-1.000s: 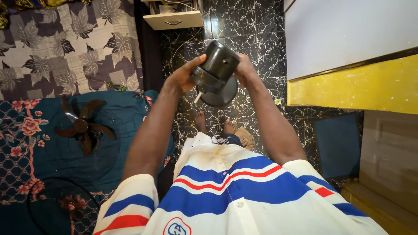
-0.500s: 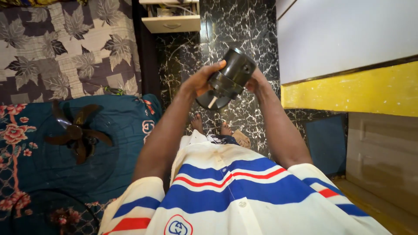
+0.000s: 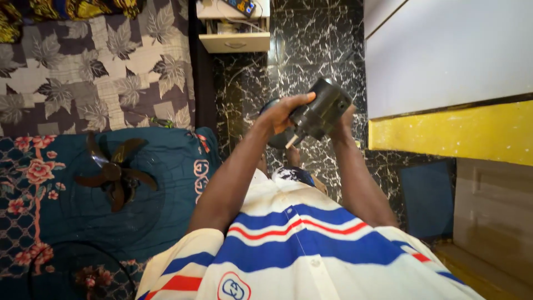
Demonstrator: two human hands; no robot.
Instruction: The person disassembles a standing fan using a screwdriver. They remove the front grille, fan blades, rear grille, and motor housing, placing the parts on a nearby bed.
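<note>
Change: black cylindrical fan motor housing [image 3: 322, 114] tilted further, shaft end now lower-left.
Left hand [image 3: 280, 111]: clasping housing side, steadying.
Right hand [image 3: 345, 118]: closed behind housing, supporting.
Bed: brown fan blade [image 3: 114, 171] parked aside.

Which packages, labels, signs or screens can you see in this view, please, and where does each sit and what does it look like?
Badge on shirt: bottom centre, on the white chest panel; rounded shield shape, red outline, blue emblem inside.
Emblems on blue bedspread: at its right edge beside the left forearm; small, white and red.
Dark gadget: on the white drawer unit at the top; small coloured marks, too blurred to tell a screen.
</note>
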